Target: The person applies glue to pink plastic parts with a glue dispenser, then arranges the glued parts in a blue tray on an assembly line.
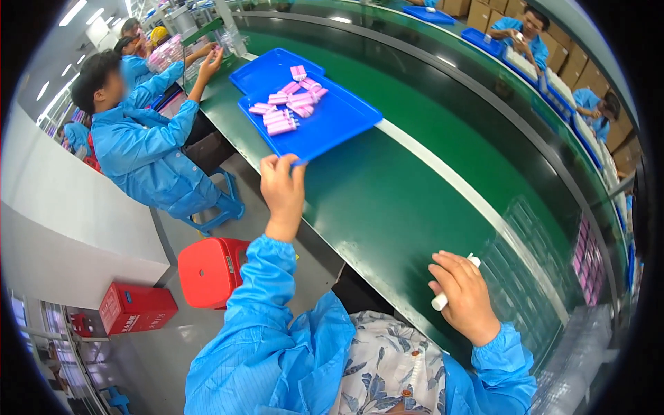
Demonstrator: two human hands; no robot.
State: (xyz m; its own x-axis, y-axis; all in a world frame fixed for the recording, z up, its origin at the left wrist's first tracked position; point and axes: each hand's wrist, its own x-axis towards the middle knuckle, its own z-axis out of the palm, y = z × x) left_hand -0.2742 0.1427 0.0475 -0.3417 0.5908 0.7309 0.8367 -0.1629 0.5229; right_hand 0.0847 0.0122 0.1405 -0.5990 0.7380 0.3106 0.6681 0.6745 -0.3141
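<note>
at the belt's near edge the left hand (281,188) grips the blue tray (325,128) of pink packs (287,104), seemingly mid-pull; the right hand (465,296) is closed around a white tube (443,297), and drawing the tray nearer calls for a level slide.

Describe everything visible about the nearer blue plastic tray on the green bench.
The nearer blue plastic tray is shallow, rectangular, glossy, with a raised rim. It lies flat on the green bench, overlapping a second blue tray behind. Small pink packets lie loosely on it. The left hand grips its near corner.
</note>
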